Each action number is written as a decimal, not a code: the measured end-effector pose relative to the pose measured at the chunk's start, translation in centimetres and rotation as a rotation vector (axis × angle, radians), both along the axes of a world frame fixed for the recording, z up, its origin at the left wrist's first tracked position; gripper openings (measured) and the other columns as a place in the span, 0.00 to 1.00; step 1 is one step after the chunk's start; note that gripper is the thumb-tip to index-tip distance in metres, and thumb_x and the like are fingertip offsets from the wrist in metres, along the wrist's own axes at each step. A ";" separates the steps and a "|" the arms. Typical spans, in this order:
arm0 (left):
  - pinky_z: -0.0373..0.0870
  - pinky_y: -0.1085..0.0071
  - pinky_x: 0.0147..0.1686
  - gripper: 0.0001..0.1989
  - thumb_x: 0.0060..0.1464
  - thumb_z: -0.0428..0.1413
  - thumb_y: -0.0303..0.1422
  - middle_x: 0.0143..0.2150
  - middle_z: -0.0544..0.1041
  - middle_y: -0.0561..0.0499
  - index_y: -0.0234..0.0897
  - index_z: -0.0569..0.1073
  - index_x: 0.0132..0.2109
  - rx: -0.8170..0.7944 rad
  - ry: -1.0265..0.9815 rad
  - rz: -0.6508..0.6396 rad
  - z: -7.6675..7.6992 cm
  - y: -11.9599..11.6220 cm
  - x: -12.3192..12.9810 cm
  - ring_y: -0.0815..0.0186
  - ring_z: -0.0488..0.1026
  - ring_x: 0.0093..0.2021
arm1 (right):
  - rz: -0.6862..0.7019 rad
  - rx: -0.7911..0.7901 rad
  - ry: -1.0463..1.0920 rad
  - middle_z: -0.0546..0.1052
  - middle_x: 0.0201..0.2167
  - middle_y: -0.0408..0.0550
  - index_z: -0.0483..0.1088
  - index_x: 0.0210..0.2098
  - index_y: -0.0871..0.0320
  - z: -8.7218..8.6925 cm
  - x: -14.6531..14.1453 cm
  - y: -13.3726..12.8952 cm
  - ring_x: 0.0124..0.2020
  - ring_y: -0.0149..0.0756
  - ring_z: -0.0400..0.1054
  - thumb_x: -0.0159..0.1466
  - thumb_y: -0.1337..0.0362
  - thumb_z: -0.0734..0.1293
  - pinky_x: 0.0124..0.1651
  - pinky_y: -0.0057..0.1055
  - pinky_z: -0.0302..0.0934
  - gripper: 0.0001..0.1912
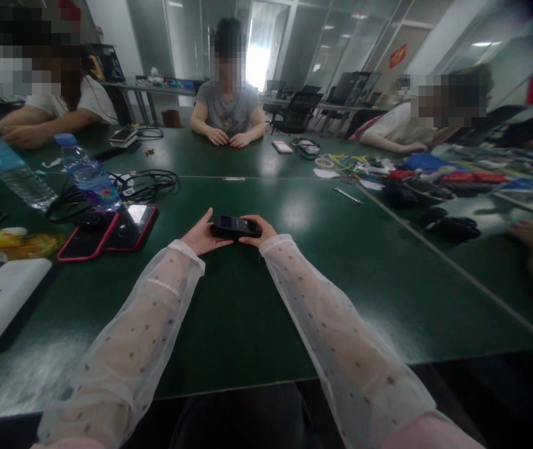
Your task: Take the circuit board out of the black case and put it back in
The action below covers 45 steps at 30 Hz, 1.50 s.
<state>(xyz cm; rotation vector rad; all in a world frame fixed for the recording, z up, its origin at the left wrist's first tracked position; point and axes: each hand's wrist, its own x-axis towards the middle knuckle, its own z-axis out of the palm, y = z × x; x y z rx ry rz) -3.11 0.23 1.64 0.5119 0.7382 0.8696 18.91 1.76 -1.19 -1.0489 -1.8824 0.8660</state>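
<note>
A small black device (232,227) with a little screen on its top face is between my two hands, low over the green table. My right hand (257,229) grips its right end, fingers over the top and thumb along the near side. At its left end is my left hand (204,234), thumb raised and fingers reaching along the near lower edge, holding it from that side. Part of each hand's fingers is hidden behind or under the device.
Left on the table (229,312) are two phones (87,238), a water bottle (89,171), black cables (154,182) and a white power bank (11,302). A wrench (348,195) lies right, before a heap of cables (350,163). People sit across and at both sides.
</note>
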 end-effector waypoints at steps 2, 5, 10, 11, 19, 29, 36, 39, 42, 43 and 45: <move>0.68 0.55 0.54 0.34 0.61 0.45 0.53 0.51 0.74 0.34 0.31 0.59 0.63 0.013 -0.017 -0.018 0.0 0.0 -0.1 0.52 0.72 0.54 | -0.007 -0.007 0.023 0.73 0.49 0.49 0.67 0.50 0.53 0.3 0.1 -0.1 0.52 0.44 0.68 0.47 0.59 0.75 0.55 0.46 0.63 0.31; 0.68 0.56 0.53 0.34 0.61 0.45 0.52 0.50 0.75 0.34 0.29 0.59 0.63 0.025 -0.043 -0.046 -0.1 0.0 -0.1 0.52 0.74 0.52 | -0.012 -0.037 0.070 0.73 0.50 0.51 0.67 0.50 0.53 0.7 0.4 0.1 0.53 0.46 0.68 0.45 0.55 0.76 0.53 0.46 0.64 0.34; 0.69 0.58 0.53 0.33 0.62 0.43 0.51 0.48 0.75 0.33 0.27 0.60 0.62 0.012 -0.055 -0.062 -0.3 0.2 -0.2 0.53 0.75 0.50 | -0.060 -0.061 0.229 0.74 0.51 0.53 0.63 0.54 0.54 1.3 2.2 1.4 0.54 0.47 0.68 0.44 0.45 0.76 0.58 0.45 0.62 0.43; 0.69 0.58 0.53 0.33 0.62 0.43 0.51 0.48 0.75 0.33 0.27 0.60 0.62 0.010 -0.056 -0.062 -0.3 0.3 -0.2 0.53 0.75 0.50 | -0.105 -0.062 0.244 0.74 0.51 0.54 0.62 0.55 0.54 1.3 2.7 1.8 0.54 0.48 0.69 0.44 0.44 0.75 0.58 0.45 0.62 0.44; 0.70 0.58 0.53 0.33 0.62 0.45 0.50 0.55 0.71 0.31 0.28 0.57 0.64 -0.014 -0.063 -0.057 -0.1 0.2 -0.3 0.52 0.72 0.55 | -0.537 0.130 -0.061 0.74 0.48 0.57 0.63 0.53 0.59 -0.2 6.8 3.1 0.48 0.50 0.71 0.50 0.53 0.73 0.51 0.48 0.65 0.35; 0.71 0.59 0.52 0.32 0.63 0.44 0.49 0.55 0.71 0.31 0.27 0.58 0.64 -0.027 -0.064 -0.048 0.1 0.1 -0.1 0.52 0.72 0.55 | -0.612 0.132 -0.468 0.73 0.49 0.58 0.64 0.54 0.57 -2.3 8.0 4.7 0.52 0.54 0.67 0.51 0.54 0.72 0.55 0.52 0.60 0.33; 0.70 0.59 0.53 0.31 0.63 0.45 0.48 0.55 0.71 0.31 0.27 0.59 0.63 -0.031 -0.057 -0.055 0.1 0.1 -0.2 0.52 0.71 0.55 | -0.629 0.113 -0.468 0.71 0.50 0.57 0.62 0.54 0.55 -2.0 7.6 4.2 0.52 0.55 0.65 0.51 0.54 0.72 0.54 0.53 0.61 0.33; 0.70 0.58 0.53 0.31 0.63 0.46 0.48 0.55 0.71 0.32 0.28 0.60 0.63 -0.020 -0.068 -0.065 -0.1 0.2 -0.3 0.52 0.71 0.55 | -0.632 0.100 -0.488 0.71 0.51 0.58 0.62 0.56 0.57 -1.8 7.4 3.9 0.53 0.55 0.64 0.52 0.54 0.71 0.54 0.52 0.61 0.34; 0.70 0.58 0.54 0.31 0.63 0.47 0.47 0.55 0.71 0.32 0.27 0.59 0.63 -0.012 -0.075 -0.067 -0.2 0.3 -0.3 0.51 0.71 0.56 | -0.630 0.100 -0.499 0.71 0.51 0.59 0.61 0.56 0.58 -1.7 7.3 3.7 0.53 0.55 0.64 0.53 0.55 0.71 0.55 0.51 0.60 0.34; 0.70 0.59 0.54 0.31 0.63 0.47 0.47 0.55 0.71 0.32 0.27 0.59 0.63 -0.011 -0.075 -0.070 -0.3 0.3 -0.4 0.51 0.71 0.56 | -0.629 0.106 -0.497 0.70 0.51 0.59 0.61 0.56 0.58 -1.7 7.3 3.7 0.53 0.55 0.64 0.53 0.55 0.70 0.55 0.51 0.60 0.34; 0.69 0.59 0.54 0.31 0.63 0.47 0.47 0.55 0.71 0.32 0.27 0.59 0.63 -0.006 -0.076 -0.076 -0.3 0.3 -0.4 0.52 0.71 0.56 | -0.621 0.126 -0.497 0.70 0.52 0.59 0.60 0.57 0.58 -1.7 7.3 3.8 0.53 0.55 0.64 0.53 0.54 0.71 0.55 0.51 0.58 0.35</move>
